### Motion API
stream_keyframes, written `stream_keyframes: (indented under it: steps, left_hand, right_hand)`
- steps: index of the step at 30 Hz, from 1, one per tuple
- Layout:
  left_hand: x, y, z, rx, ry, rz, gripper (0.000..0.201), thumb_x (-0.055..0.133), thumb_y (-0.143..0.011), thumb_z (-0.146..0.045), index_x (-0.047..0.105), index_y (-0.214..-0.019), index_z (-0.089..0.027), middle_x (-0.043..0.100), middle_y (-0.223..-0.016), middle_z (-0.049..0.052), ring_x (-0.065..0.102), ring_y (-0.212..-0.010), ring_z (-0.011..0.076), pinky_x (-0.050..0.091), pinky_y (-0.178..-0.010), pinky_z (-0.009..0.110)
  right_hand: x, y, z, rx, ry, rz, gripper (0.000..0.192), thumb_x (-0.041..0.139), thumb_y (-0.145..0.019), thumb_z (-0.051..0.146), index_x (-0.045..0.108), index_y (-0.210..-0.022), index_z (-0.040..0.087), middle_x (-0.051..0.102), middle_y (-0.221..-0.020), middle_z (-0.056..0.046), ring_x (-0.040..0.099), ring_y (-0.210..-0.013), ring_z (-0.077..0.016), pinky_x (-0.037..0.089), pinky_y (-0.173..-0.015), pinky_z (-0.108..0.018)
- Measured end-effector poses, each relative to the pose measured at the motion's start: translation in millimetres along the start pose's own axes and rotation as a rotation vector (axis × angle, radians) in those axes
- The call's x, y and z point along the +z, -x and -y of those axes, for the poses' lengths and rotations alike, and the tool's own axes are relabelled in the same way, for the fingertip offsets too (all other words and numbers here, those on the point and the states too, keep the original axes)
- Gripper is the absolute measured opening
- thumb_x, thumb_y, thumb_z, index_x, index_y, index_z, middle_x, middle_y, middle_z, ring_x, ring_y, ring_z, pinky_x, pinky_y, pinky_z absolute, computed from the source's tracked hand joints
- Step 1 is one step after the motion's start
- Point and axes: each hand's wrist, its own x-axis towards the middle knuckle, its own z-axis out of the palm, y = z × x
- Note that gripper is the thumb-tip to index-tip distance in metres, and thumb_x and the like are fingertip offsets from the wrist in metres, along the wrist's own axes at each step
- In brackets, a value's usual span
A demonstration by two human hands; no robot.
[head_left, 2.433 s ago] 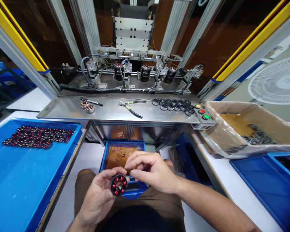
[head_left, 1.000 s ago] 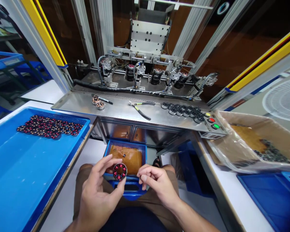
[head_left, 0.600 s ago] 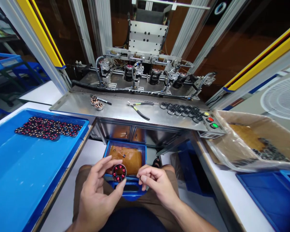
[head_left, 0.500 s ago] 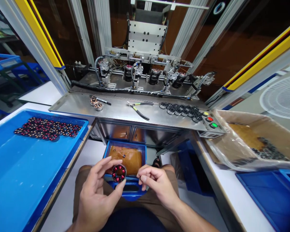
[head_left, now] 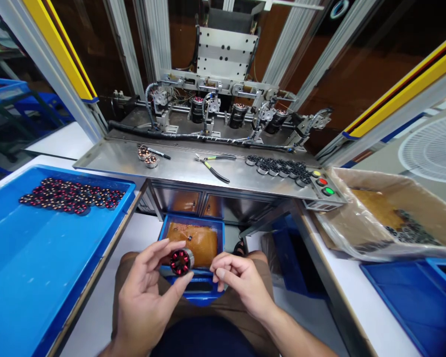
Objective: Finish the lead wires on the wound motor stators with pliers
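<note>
My left hand (head_left: 148, 292) pinches a small round wound stator (head_left: 181, 261) with red coils between thumb and fingers, above my lap. My right hand (head_left: 238, 282) hovers just to its right, fingers curled together with nothing clearly visible in them. Below both hands sits a small blue bin (head_left: 167, 230) holding brownish scrap. Several finished red-coil stators (head_left: 67, 196) lie in a big blue tray (head_left: 40, 267) on my left. A row of dark unwound stators (head_left: 278, 167) lies on the steel shelf (head_left: 111, 163).
Pliers (head_left: 211, 166), a marker and two copper-wound stators (head_left: 147, 157) lie on the shelf. Yellow, red and green buttons (head_left: 322, 182) sit at its right end. A bag-lined cardboard box (head_left: 386, 213) of parts and another blue tray (head_left: 423, 302) stand at right. The winding machine (head_left: 226, 104) is behind.
My right hand drew away from the stator and rests beside it. The left hand turned the stator, tilting it slightly between its fingers. The view shifted a little.
</note>
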Motion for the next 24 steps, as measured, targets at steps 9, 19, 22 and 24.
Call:
stream_keyframes:
  steps: [9, 19, 22, 24]
  left_hand:
    - [-8.0, -13, 4, -0.327, 0.509, 0.163, 0.050, 0.084, -0.071, -0.022, 0.068, -0.118, -0.029, 0.077, -0.107, 0.005, 0.074, -0.091, 0.0152, 0.059, -0.082, 0.019]
    - [-4.6, -9, 2, -0.635, 0.787, 0.175, 0.038, 0.085, -0.067, -0.038, 0.075, -0.103, -0.028, 0.077, -0.105, 0.005, 0.075, -0.084, 0.0159, 0.061, -0.077, 0.019]
    - [-2.2, -8, -3, -0.666, 0.779, 0.155, 0.039, 0.086, -0.066, -0.039, 0.075, -0.101, -0.029, 0.077, -0.104, 0.003, 0.074, -0.083, 0.0150, 0.060, -0.075, 0.018]
    - [1.0, -8, -7, -0.699, 0.758, 0.124, 0.040, 0.087, -0.064, -0.041, 0.074, -0.100, -0.029, 0.076, -0.103, 0.002, 0.073, -0.083, 0.0138, 0.059, -0.075, 0.016]
  right_hand:
    - [1, 1, -1, -0.007, -0.024, -0.001, 0.020, 0.077, -0.080, 0.035, 0.075, -0.080, 0.016, 0.068, -0.080, -0.003, 0.061, -0.058, -0.0080, 0.053, -0.054, -0.020]
    - [2, 3, 2, -0.034, -0.058, 0.019, 0.017, 0.077, -0.081, 0.033, 0.075, -0.082, 0.016, 0.067, -0.084, -0.003, 0.063, -0.065, -0.0093, 0.054, -0.054, -0.019]
    - [3, 4, 3, -0.036, -0.066, 0.011, 0.017, 0.077, -0.080, 0.033, 0.075, -0.081, 0.016, 0.067, -0.084, -0.003, 0.063, -0.064, -0.0091, 0.054, -0.054, -0.019]
    - [4, 4, 4, -0.037, -0.063, 0.002, 0.017, 0.077, -0.080, 0.033, 0.075, -0.081, 0.016, 0.067, -0.084, -0.003, 0.063, -0.064, -0.0092, 0.054, -0.054, -0.019]
